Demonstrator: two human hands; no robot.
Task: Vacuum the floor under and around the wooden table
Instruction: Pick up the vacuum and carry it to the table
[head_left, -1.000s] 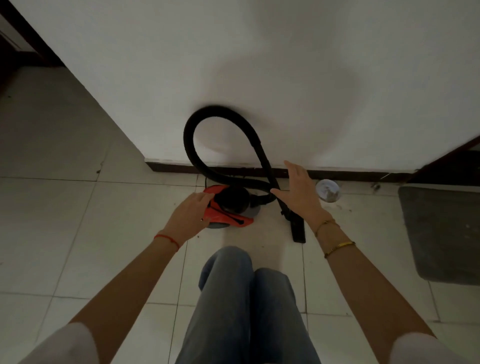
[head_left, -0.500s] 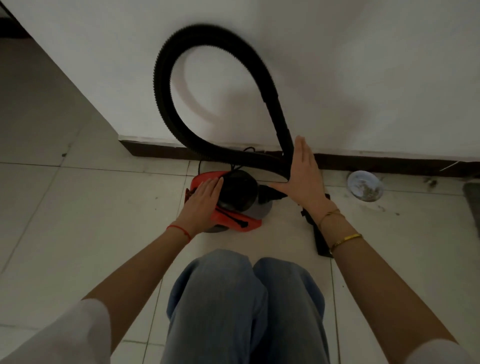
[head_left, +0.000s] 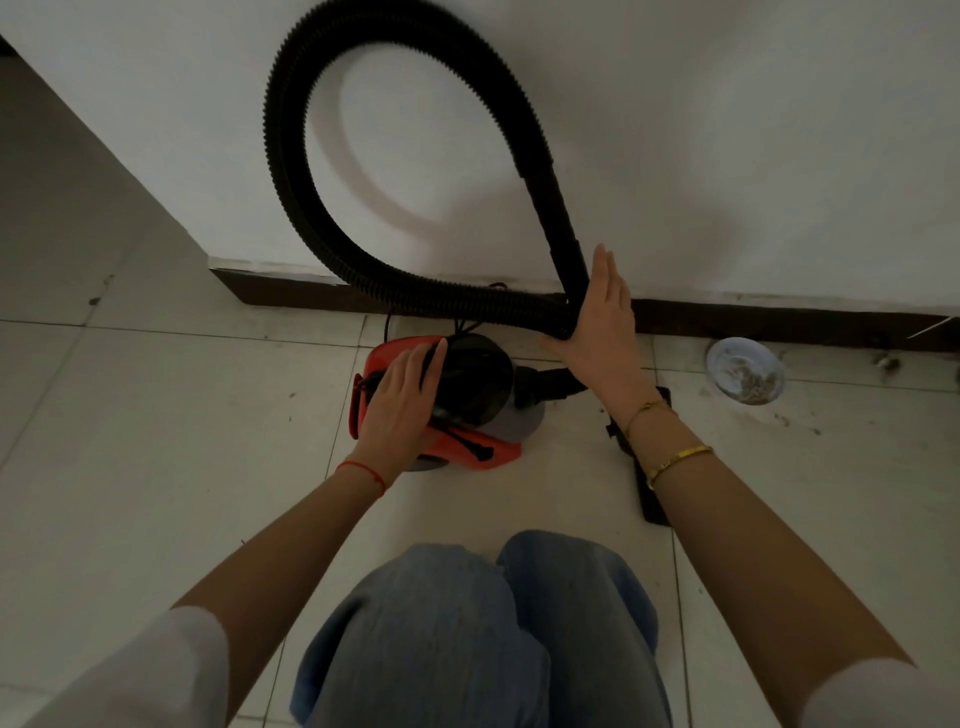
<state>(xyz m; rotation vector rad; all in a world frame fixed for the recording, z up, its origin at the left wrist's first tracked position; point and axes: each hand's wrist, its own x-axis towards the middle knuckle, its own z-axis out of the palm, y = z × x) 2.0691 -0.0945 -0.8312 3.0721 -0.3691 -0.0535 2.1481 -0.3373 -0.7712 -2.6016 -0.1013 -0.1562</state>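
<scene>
A small red and black vacuum cleaner (head_left: 470, 395) sits on the tiled floor against the white wall. Its black ribbed hose (head_left: 291, 171) loops up the wall and comes down as a rigid tube to a black floor nozzle (head_left: 649, 499), partly hidden by my right forearm. My left hand (head_left: 400, 400) lies flat on the red top of the vacuum, fingers apart. My right hand (head_left: 602, 317) is flat with straight fingers, pressed against the hose where the loop crosses itself. No wooden table is in view.
A dark skirting board (head_left: 779, 322) runs along the wall's foot. A round transparent dish (head_left: 745, 369) with debris lies on the floor at the right. My knees in blue jeans (head_left: 483, 623) fill the lower middle. Open tiles (head_left: 156, 415) stretch left.
The view has come closer and lower to the vacuum. My left hand has settled on its red top, and my right hand has moved up against the hose crossing.
</scene>
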